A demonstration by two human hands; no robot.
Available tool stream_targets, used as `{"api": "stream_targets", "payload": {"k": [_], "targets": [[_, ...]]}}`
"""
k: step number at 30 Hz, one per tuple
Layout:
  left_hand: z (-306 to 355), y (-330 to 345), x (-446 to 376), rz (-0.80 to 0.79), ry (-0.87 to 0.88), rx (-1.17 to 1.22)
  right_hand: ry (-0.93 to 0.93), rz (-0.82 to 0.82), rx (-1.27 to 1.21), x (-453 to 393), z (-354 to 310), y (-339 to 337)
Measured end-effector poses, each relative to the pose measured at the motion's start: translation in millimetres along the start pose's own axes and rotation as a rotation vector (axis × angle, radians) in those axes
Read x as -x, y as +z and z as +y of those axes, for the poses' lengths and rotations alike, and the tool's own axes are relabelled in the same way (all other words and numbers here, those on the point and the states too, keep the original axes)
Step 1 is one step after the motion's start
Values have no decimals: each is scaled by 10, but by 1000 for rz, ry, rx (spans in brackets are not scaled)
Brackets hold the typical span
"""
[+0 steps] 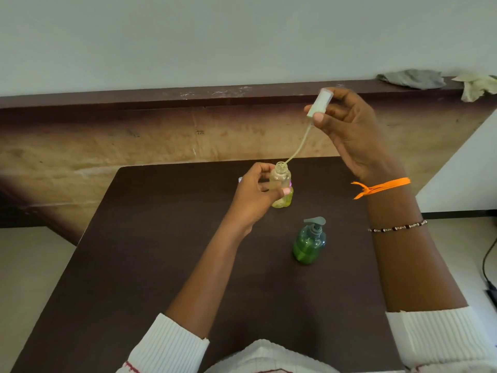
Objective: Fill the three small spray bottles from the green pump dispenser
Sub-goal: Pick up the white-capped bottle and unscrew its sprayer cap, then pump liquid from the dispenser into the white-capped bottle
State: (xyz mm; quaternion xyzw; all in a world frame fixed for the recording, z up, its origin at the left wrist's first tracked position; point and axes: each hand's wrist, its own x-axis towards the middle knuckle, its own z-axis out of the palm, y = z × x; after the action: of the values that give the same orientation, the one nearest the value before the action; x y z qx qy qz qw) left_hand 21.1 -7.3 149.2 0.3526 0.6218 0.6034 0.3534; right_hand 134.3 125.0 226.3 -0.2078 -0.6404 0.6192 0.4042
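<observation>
One spray bottle (281,187) in view, one green pump dispenser (309,242), one spray cap (320,102) with dip tube. Dark brown table (166,251); pale wall (215,36), brown ledge (188,99) behind with two rags (far right). Left hand (255,193) grips bottle, upright on table, yellow-green liquid low inside. Right hand (355,135) pinches cap aloft, tube tip at bottle mouth. Dispenser near, part full.

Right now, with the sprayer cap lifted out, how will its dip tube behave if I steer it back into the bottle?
The dip tube curves between the sprayer cap in the right hand and the spray bottle mouth, so it is probably floppy and may wander. It looks thin, likely very light. The left hand gripping the bottle should prevent tipping.
</observation>
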Motion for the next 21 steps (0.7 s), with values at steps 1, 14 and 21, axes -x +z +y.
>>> {"api": "stream_targets", "payload": {"k": [1, 14, 21], "targets": [[-20, 0, -4, -3, 1, -4, 1, 7, 10, 0, -17, -12], [-402, 25, 35, -6, -129, -86, 418, 222, 296, 240, 730, -776], [-675, 107, 134, 13, -213, -124, 824, 86, 756, 806, 1772, -920]]}}
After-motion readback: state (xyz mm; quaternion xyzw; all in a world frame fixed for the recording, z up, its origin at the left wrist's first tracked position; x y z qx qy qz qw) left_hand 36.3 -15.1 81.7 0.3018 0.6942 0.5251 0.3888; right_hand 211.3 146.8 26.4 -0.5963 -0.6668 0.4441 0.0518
